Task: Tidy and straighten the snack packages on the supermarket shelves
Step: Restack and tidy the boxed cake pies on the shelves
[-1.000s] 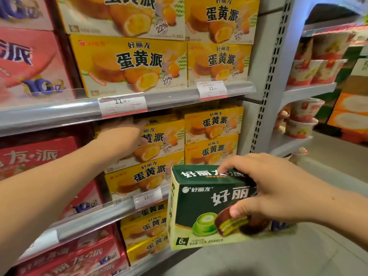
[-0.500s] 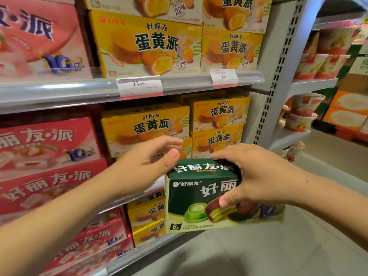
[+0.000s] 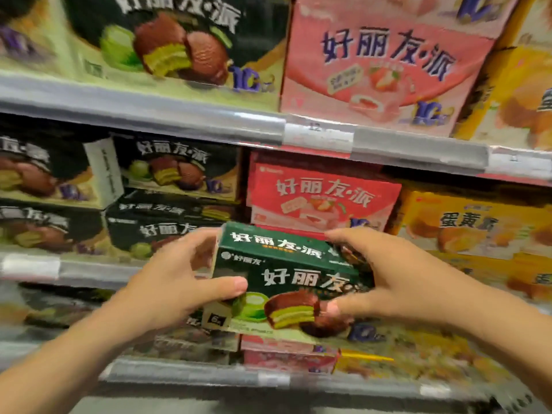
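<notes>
We hold the green box in the air with both hands, at about 6 o'clock from the middle of the view and in front of the shelves. Our left hand wraps its left end, thumb pressed on the front face; our right hand grips the right end, fingers curled over the top edge, thumb on the front.

From here the likeliest slip, we judge, is misplacing it: the matching dark green boxes sit at 9 o'clock, some stacked askew, with one pale box end turned outward. Pushing ours in could knock that loose stack further crooked, and a corner could catch the shelf rail and twist out of our grip.

Beyond the hands, at 12 o'clock, a pink box stands behind ours, with yellow boxes at 3 o'clock. Higher, an upper rail with a price tag carries larger green and pink boxes. The whole view is motion-blurred, so fine print is unreadable.
</notes>
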